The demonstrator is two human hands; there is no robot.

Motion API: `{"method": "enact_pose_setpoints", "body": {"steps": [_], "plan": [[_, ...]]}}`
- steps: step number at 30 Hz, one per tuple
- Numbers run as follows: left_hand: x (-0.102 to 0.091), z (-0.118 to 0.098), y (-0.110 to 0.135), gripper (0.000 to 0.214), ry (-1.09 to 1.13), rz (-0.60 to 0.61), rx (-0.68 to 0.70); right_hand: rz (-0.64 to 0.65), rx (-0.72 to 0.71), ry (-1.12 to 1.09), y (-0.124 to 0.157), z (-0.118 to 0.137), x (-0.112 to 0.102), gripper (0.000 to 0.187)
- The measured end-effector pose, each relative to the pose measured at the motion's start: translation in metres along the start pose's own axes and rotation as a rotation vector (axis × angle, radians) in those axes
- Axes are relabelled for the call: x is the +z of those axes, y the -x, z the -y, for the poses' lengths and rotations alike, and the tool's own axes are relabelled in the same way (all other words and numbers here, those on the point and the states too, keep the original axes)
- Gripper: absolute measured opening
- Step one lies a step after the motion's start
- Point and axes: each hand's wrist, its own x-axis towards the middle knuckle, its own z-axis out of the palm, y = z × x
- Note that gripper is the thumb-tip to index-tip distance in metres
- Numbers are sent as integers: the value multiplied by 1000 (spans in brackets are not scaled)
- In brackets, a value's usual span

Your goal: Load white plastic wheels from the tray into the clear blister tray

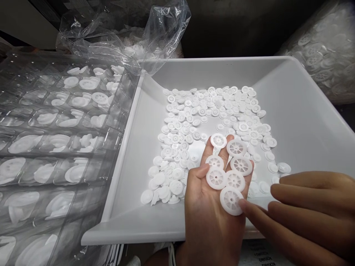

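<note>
I have the left hand (213, 220) palm up above the near part of a pale plastic tray (294, 122), its grip loosely grasping seven white spoked wheels (216, 178). They lie across the palm and fingers, some overlapping, and I see the thumb resting at the edge of one on the left. My right hand (313, 210) comes in from the near right, one fingertip touching the wheel nearest me; I cannot tell whether that grip is pinching it or only resting against it.

Beyond and around the left hand, I see many loose small white wheels (177, 186) spread over the tray's floor, heaped thickest along the left and far sides. To the left of the tray I have a clear compartment tray (94, 195), with white plastic parts (46, 171) lying in many of its pockets. At the far left, a crumpled clear bag (169, 26) overhangs the tray's corner. At the far right I make out a filled bag (324, 55) holding more white wheels.
</note>
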Motion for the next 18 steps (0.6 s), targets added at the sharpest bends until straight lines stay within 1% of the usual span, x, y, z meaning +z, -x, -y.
{"method": "enact_pose_setpoints", "body": {"steps": [2,4,7,10,14,18], "plan": [[-1,1,-1,62,8,6,-2,53,-85,24,0,0,2,24],[-1,2,-2,62,-1,-5,-7,84,-117,74,2,-1,3,27],[-2,4,-4,62,-29,-12,-5,95,-134,137,3,0,4,32],[-1,3,-4,61,-30,-2,-3,91,-144,158,4,1,3,34],[2,2,-3,60,-10,-15,0,82,-129,148,3,1,3,31],[4,2,-1,55,0,-62,7,57,-124,102,1,1,6,32]]}}
